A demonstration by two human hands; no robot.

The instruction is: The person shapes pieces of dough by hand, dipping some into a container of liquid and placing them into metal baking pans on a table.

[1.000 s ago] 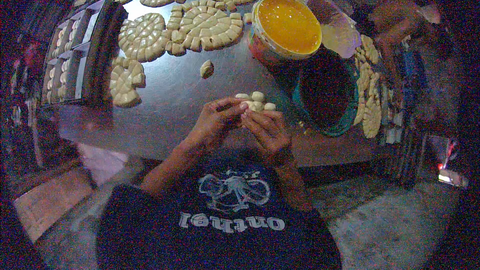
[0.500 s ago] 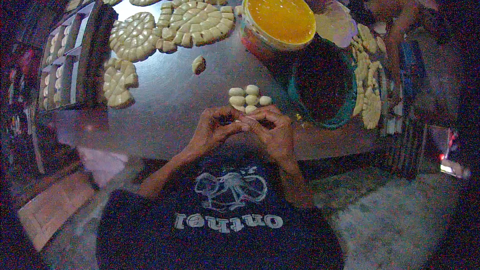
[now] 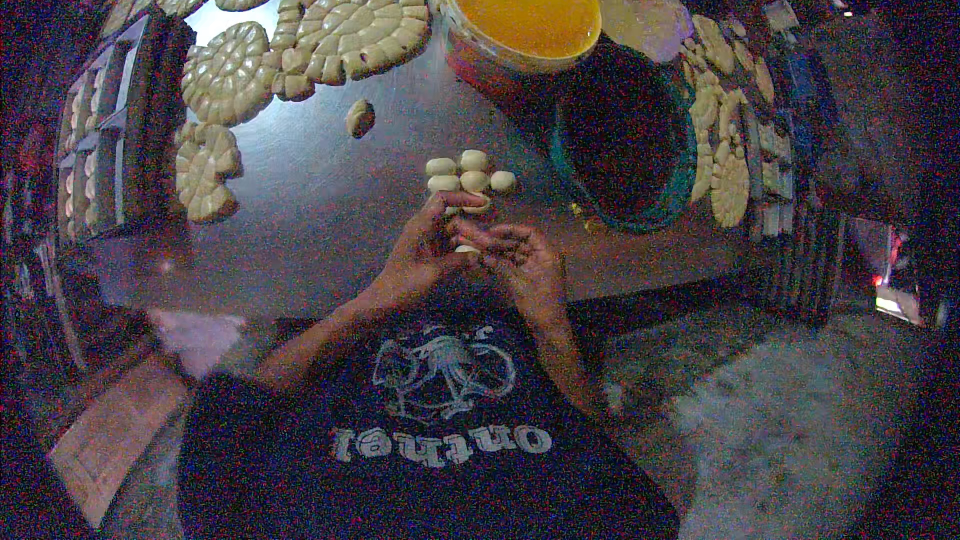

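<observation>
Two hands (image 3: 413, 252) (image 3: 532, 262), five-plus dough balls (image 3: 474, 159), one yellow-filled bucket (image 3: 472, 52).

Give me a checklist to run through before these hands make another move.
1. Dough balls within reach: ok, grouped just beyond the hands.
2. Grip on the dough piece: cannot tell; it shows between the left hand and right hand, mostly hidden.
3. Loose piece with the group: not ok, it lies apart, farther off and to the left.
4. Tub uncovered: ok, its orange-yellow contents show.
5. Bucket contents: cannot tell, too dark inside.
</observation>
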